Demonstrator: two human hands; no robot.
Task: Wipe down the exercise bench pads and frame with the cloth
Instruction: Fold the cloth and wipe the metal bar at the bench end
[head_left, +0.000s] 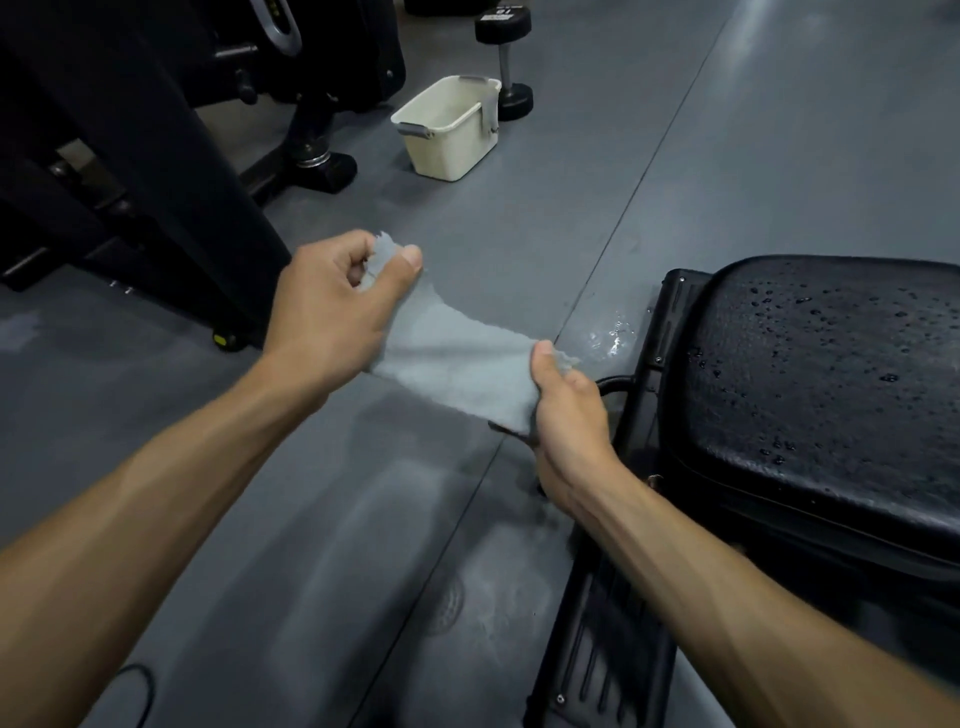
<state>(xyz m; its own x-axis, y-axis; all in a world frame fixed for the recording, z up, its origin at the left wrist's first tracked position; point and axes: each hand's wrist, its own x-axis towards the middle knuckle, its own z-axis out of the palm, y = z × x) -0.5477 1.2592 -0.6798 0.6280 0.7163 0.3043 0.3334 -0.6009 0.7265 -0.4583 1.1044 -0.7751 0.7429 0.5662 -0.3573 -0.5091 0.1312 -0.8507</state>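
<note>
A pale blue-grey cloth (462, 358) is stretched in the air between both hands, above the grey floor. My left hand (332, 306) pinches its upper left corner between thumb and fingers. My right hand (563, 410) grips its lower right end. The black bench pad (821, 395) lies to the right, its textured top dotted with water droplets. The black bench frame (654, 332) runs along the pad's left side and down to a ribbed foot plate (608, 639) by my right forearm.
A cream plastic bucket (449, 130) with grey handles stands on the floor at the back. Behind it lies a black dumbbell (506, 57). A large black machine (171, 156) fills the upper left. A small puddle (610, 335) glistens by the frame.
</note>
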